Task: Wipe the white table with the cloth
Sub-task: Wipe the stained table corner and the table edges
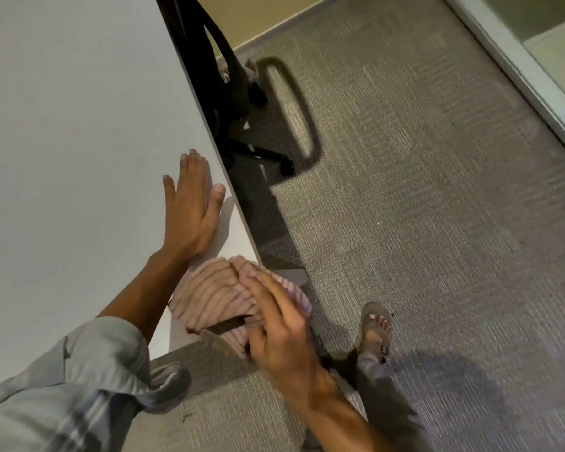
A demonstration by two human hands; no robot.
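Observation:
The white table (62, 125) fills the left of the head view; its right edge runs diagonally down to a near corner. My left hand (190, 207) lies flat on the tabletop close to that edge, fingers spread, holding nothing. A pink ribbed cloth (209, 295) is bunched at the table's near corner, partly hanging over the edge. My right hand (281, 334) grips the cloth from the right side, fingers curled over it. Part of the cloth is hidden under that hand.
A black office chair (229, 93) with wheeled base stands against the table's right edge. Grey carpet (421, 223) covers the floor to the right. My sandalled foot (375, 331) stands below the corner. A pale wall base (519, 60) runs along the upper right.

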